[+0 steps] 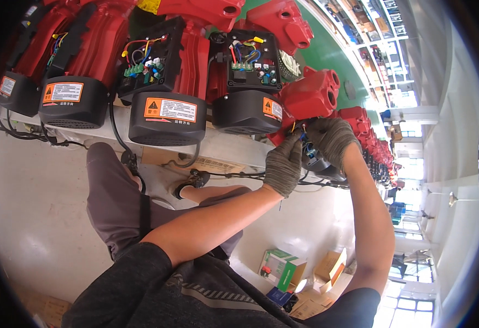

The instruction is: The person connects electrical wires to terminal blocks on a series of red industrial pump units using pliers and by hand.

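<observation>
Both my gloved hands meet at a red pump [310,98] on the right. My left hand [283,164] and right hand [331,139] pinch its coloured wires [303,133]

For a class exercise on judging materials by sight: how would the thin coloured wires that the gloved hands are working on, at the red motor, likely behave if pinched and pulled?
The coloured wires look thin and curl loosely, so they probably flop and bend easily. Both the left hand and right hand wear knit gloves, which likely grip them without slipping. Their ends seem to run into the red motor, so a hard pull might loosen a joint.

Both gloved hands, left hand [284,164] and right hand [332,139], meet, fingers curled.
</observation>
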Action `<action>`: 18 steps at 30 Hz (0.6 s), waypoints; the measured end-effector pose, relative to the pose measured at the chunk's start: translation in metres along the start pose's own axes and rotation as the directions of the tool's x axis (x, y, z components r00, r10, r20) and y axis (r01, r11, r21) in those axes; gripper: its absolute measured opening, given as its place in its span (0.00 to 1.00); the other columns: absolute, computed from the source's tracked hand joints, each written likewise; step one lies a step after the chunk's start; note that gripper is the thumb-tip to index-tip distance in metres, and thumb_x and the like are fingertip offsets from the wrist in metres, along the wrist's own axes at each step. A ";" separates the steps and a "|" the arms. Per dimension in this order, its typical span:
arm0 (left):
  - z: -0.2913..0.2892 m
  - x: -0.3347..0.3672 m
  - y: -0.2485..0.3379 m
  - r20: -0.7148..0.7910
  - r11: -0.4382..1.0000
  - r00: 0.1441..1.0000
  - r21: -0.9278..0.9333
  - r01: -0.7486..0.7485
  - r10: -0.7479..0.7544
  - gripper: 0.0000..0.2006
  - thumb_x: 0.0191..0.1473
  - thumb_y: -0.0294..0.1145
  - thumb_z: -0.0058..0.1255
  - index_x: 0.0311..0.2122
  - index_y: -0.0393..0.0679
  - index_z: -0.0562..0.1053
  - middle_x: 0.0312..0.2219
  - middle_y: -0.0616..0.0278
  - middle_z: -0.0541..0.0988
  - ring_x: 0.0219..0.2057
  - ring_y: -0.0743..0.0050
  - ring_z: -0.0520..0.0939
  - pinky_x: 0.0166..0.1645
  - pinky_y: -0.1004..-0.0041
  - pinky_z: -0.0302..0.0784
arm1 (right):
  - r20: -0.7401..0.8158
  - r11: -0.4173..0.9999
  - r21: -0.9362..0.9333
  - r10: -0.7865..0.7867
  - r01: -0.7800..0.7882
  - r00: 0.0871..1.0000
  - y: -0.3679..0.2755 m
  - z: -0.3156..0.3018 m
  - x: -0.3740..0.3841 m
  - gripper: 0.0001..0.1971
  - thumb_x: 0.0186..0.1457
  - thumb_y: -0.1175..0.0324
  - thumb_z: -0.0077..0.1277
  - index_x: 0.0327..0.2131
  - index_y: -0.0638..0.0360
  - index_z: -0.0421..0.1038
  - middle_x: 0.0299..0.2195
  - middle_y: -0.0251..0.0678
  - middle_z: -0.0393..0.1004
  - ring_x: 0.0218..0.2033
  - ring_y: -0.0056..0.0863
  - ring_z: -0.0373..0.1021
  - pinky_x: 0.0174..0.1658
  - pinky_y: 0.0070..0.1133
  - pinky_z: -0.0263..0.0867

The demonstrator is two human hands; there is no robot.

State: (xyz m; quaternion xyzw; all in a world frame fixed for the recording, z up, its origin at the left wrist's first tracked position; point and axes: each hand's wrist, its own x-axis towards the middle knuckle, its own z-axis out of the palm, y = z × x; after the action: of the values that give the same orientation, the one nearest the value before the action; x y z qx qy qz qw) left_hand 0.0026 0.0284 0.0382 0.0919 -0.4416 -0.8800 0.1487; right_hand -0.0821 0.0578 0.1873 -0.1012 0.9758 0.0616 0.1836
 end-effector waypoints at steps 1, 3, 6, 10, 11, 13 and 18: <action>0.000 -0.001 0.003 -0.004 0.999 1.000 -0.033 0.029 -0.029 0.16 0.66 0.29 0.43 0.57 0.36 0.72 0.29 0.61 0.79 0.28 0.81 0.77 0.38 0.77 0.75 | -0.003 0.998 0.068 0.017 -0.017 1.000 0.001 0.002 0.000 0.11 0.55 0.64 0.49 0.36 0.56 0.79 0.34 0.50 0.77 0.34 0.50 0.73 0.41 0.33 0.70; 0.001 -0.002 0.011 -0.003 0.996 0.998 -0.071 0.060 -0.060 0.16 0.66 0.29 0.43 0.56 0.36 0.72 0.30 0.60 0.79 0.29 0.81 0.77 0.39 0.77 0.75 | -0.005 0.998 0.070 -0.005 0.006 1.000 0.003 0.001 -0.002 0.11 0.56 0.65 0.49 0.38 0.57 0.78 0.34 0.48 0.77 0.33 0.46 0.74 0.40 0.32 0.70; 0.000 -0.004 0.014 -0.016 0.990 0.996 -0.108 0.091 -0.093 0.16 0.66 0.29 0.43 0.56 0.36 0.72 0.34 0.57 0.80 0.32 0.78 0.78 0.42 0.75 0.76 | 0.041 0.987 0.161 0.021 -0.028 0.999 -0.008 -0.006 -0.009 0.11 0.58 0.67 0.49 0.40 0.60 0.78 0.32 0.44 0.78 0.29 0.38 0.76 0.36 0.29 0.72; -0.002 0.001 -0.001 -0.057 0.997 0.997 0.068 -0.047 0.051 0.17 0.67 0.30 0.43 0.57 0.37 0.72 0.40 0.51 0.81 0.38 0.70 0.80 0.48 0.72 0.75 | 0.162 0.917 0.369 0.096 -0.151 0.982 -0.025 -0.016 -0.016 0.13 0.59 0.68 0.50 0.44 0.64 0.76 0.30 0.39 0.78 0.25 0.26 0.75 0.29 0.25 0.73; -0.001 0.000 -0.002 -0.059 0.995 0.996 0.083 -0.062 0.067 0.17 0.67 0.30 0.43 0.57 0.38 0.71 0.42 0.50 0.81 0.39 0.69 0.81 0.49 0.71 0.75 | 0.160 0.918 0.365 0.103 -0.155 0.982 -0.027 -0.015 -0.019 0.13 0.59 0.68 0.50 0.44 0.64 0.76 0.30 0.39 0.78 0.25 0.26 0.75 0.29 0.25 0.73; 0.001 -0.001 -0.004 -0.053 0.994 0.996 0.088 -0.060 0.065 0.17 0.67 0.30 0.42 0.57 0.38 0.71 0.42 0.49 0.81 0.40 0.68 0.81 0.50 0.71 0.75 | 0.125 0.891 0.427 0.113 -0.156 0.986 -0.030 -0.010 -0.023 0.14 0.59 0.67 0.51 0.45 0.65 0.76 0.31 0.41 0.79 0.25 0.27 0.76 0.29 0.25 0.73; 0.002 -0.003 0.002 -0.047 0.998 0.998 0.035 -0.043 0.045 0.17 0.67 0.31 0.42 0.58 0.39 0.71 0.42 0.49 0.81 0.40 0.67 0.81 0.50 0.70 0.75 | -0.027 0.919 0.393 0.047 -0.033 0.999 -0.003 0.012 -0.010 0.14 0.58 0.67 0.52 0.45 0.65 0.76 0.33 0.44 0.81 0.29 0.31 0.77 0.33 0.27 0.74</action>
State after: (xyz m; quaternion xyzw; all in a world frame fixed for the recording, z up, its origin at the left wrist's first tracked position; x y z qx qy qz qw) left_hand 0.0052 0.0298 0.0408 0.1055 -0.4547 -0.8665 0.1769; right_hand -0.0677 0.0587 0.1795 -0.0434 0.9734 -0.1330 0.1812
